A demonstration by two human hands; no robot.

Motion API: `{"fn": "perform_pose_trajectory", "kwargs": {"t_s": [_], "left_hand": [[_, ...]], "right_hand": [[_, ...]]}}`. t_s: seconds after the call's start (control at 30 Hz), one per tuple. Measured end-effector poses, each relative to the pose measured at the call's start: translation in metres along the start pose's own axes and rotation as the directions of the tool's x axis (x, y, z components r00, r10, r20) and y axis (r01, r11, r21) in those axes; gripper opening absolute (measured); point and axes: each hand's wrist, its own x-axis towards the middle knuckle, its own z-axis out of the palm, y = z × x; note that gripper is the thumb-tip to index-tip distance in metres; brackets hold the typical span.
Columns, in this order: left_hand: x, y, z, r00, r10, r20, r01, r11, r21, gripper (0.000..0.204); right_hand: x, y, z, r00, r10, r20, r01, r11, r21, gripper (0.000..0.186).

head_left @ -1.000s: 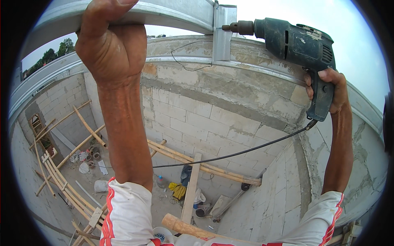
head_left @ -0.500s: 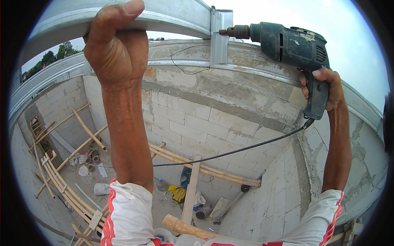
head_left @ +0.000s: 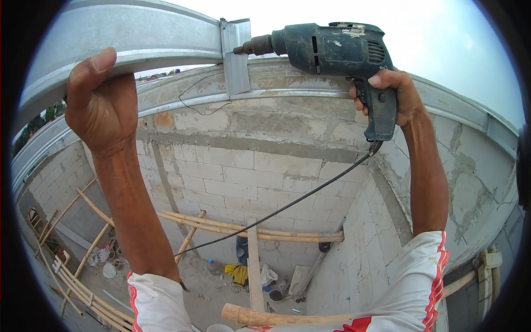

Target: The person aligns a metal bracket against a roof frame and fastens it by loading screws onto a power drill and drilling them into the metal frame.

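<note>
My left hand point(head_left: 105, 113) is wrapped round the lower edge of a silvery metal beam point(head_left: 149, 30), thumb on its near face and the other fingers mostly hidden behind it. The beam's right end meets an upright metal bracket point(head_left: 238, 69). In my right hand point(head_left: 406, 94) is a dark, worn power drill point(head_left: 337, 50), held by its pistol grip. Its chuck points left, with the tip at the bracket; whether it touches a screw is too small to tell. From the grip a black cord point(head_left: 287, 207) hangs down to the left.
A metal rail point(head_left: 301, 91) runs along the top of a pale block wall point(head_left: 287, 169). Far below, bamboo poles point(head_left: 298, 237) and a plank point(head_left: 255, 271) cross over a floor with buckets and a yellow cloth point(head_left: 238, 274). A thick bamboo pole point(head_left: 260, 316) lies close beneath me.
The whole view has shifted, so both hands, beam, bracket and drill sit farther left in the picture. The drill tip stays at the bracket, and both grips look the same.
</note>
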Motion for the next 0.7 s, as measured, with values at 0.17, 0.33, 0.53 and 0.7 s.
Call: {"fn": "perform_pose_trajectory", "kwargs": {"t_s": [0.17, 0.33, 0.53, 0.7], "left_hand": [[0.0, -0.004, 0.008, 0.998, 0.045, -0.043, -0.045, 0.999, 0.008, 0.008], [0.001, -0.002, -0.004, 0.996, 0.074, 0.043, -0.076, 0.996, 0.036, 0.006], [0.0, -0.005, 0.003, 0.997, 0.079, 0.017, -0.079, 0.997, -0.005, 0.007], [0.006, -0.007, -0.007, 0.992, 0.114, 0.055, -0.111, 0.992, -0.061, 0.016]], "right_hand": [[-0.002, 0.002, -0.005, 1.0, -0.001, -0.011, 0.001, 1.0, 0.013, 0.06], [0.001, 0.003, -0.001, 0.999, -0.017, 0.04, 0.016, 0.999, 0.042, 0.058], [-0.004, -0.001, 0.002, 1.0, -0.028, 0.005, 0.028, 0.999, 0.032, 0.059], [-0.002, 0.003, 0.0, 1.0, -0.009, -0.028, 0.009, 1.0, 0.015, 0.059]]}}
